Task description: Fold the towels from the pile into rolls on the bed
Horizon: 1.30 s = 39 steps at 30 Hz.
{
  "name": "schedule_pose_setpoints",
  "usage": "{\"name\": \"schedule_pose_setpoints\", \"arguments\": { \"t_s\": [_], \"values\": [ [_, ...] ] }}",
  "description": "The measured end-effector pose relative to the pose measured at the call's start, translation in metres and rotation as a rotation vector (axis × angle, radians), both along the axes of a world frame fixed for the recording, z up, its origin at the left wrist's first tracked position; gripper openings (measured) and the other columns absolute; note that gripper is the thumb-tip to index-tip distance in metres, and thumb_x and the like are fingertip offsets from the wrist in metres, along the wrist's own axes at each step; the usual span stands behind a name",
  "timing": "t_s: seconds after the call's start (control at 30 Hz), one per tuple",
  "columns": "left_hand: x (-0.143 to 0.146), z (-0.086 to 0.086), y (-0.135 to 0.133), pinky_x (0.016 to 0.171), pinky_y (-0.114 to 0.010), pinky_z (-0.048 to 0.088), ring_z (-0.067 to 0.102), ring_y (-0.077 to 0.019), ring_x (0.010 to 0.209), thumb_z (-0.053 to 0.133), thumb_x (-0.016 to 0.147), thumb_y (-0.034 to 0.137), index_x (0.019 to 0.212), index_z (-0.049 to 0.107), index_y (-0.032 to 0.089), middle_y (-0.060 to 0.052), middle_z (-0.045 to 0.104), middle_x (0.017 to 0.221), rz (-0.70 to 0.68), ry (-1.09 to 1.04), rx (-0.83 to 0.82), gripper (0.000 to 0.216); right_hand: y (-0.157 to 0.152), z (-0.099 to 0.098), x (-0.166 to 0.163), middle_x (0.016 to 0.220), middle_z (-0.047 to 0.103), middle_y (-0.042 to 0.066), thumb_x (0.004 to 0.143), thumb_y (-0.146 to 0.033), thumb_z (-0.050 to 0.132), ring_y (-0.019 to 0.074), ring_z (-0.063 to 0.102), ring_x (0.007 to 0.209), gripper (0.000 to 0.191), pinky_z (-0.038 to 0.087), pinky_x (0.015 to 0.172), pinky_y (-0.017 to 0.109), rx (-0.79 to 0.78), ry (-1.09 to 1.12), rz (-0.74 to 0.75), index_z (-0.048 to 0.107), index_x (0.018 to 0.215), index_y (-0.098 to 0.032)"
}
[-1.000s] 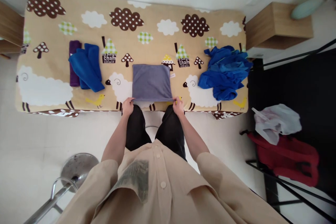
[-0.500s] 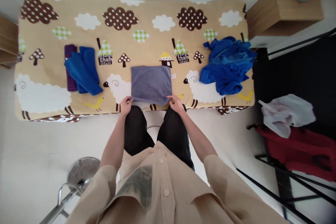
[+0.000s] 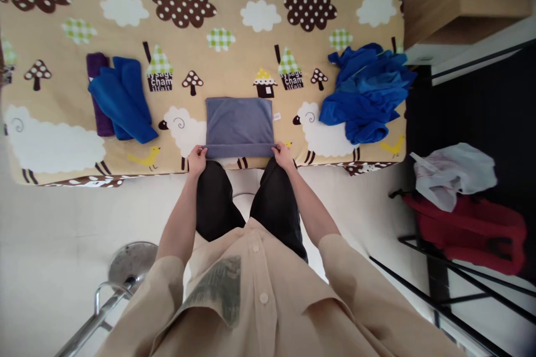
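Observation:
A grey-blue towel [image 3: 239, 122] lies flat before me, its near edge folded over into a straight narrow band. My left hand [image 3: 196, 159] pinches the left end of that band. At the right end, my right hand [image 3: 283, 155] grips the band between thumb and fingers. A small white label sticks out from the towel's right side. To the left rest rolled blue towels [image 3: 121, 100] beside a purple roll [image 3: 99, 95]. On the right sits a crumpled heap of blue cloth [image 3: 368, 95].
The patterned bedspread [image 3: 234, 75] covers the bed under the cloths. A wooden shelf box [image 3: 469, 0] stands at the right. Near it are a white plastic bag [image 3: 456, 173], a red bag [image 3: 473, 234] and black metal bars. A round metal stool base [image 3: 132, 265] stands lower left.
The towel's near edge has gone from a loose, slanting fold to a flat, even band. Both hands have kept hold of its ends, and the camera view has shifted.

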<state>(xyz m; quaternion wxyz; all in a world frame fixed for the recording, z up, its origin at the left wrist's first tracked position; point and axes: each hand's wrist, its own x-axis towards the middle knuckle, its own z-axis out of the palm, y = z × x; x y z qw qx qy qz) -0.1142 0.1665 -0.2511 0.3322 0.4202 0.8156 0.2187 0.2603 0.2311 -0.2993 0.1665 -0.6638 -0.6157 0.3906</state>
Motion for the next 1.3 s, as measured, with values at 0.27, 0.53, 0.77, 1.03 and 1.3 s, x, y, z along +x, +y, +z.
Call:
{"name": "schedule_pose_setpoints", "arguments": {
  "t_s": [0.27, 0.53, 0.77, 1.03, 1.3],
  "values": [
    [0.005, 0.008, 0.001, 0.092, -0.035, 0.051, 0.069, -0.0248, 0.092, 0.061, 0.087, 0.032, 0.093, 0.067, 0.019, -0.009, 0.076, 0.095, 0.021, 0.062, -0.049, 0.015, -0.001, -0.006, -0.001, 0.099, 0.078, 0.011, 0.086, -0.025, 0.063, 0.0252, 0.074, 0.094, 0.020, 0.058, 0.096, 0.041, -0.039, -0.052, -0.035, 0.073, 0.102, -0.019],
    [0.000, -0.014, 0.004, 0.093, -0.040, 0.052, 0.069, -0.0276, 0.086, 0.063, 0.084, 0.031, 0.084, 0.067, 0.020, -0.011, 0.075, 0.087, 0.061, 0.032, 0.041, 0.012, 0.000, -0.005, -0.004, 0.099, 0.077, 0.011, 0.087, -0.024, 0.062, 0.0272, 0.072, 0.098, 0.018, 0.056, 0.101, 0.045, -0.054, -0.115, -0.041, 0.073, 0.101, -0.020],
    [0.002, -0.021, 0.000, 0.095, -0.044, 0.051, 0.068, -0.0298, 0.091, 0.064, 0.085, 0.027, 0.095, 0.069, 0.019, -0.013, 0.073, 0.091, 0.004, 0.063, 0.042, 0.014, -0.004, 0.003, -0.007, 0.093, 0.075, 0.010, 0.085, -0.021, 0.061, 0.0278, 0.069, 0.098, 0.028, 0.055, 0.102, 0.046, -0.029, -0.138, -0.046, 0.069, 0.111, -0.019],
    [0.013, 0.000, -0.017, 0.115, -0.051, 0.040, 0.052, -0.0357, 0.134, 0.059, 0.088, 0.020, 0.122, 0.068, 0.018, -0.018, 0.063, 0.137, -0.273, 0.241, 0.173, 0.036, -0.028, 0.039, -0.018, 0.139, 0.063, 0.015, 0.086, -0.006, 0.049, 0.0300, 0.051, 0.135, 0.045, 0.037, 0.119, 0.052, 0.249, -0.224, 0.170, 0.067, 0.125, -0.017],
    [0.015, -0.012, -0.011, 0.116, -0.055, 0.040, 0.054, -0.0371, 0.136, 0.067, 0.079, 0.018, 0.131, 0.066, 0.020, -0.015, 0.058, 0.149, -0.293, 0.110, -0.017, 0.053, -0.027, 0.042, -0.022, 0.147, 0.061, 0.012, 0.083, -0.019, 0.070, 0.0320, 0.054, 0.138, 0.051, 0.040, 0.117, 0.055, 0.107, -0.259, 0.372, 0.066, 0.134, -0.021]
  ]
}}
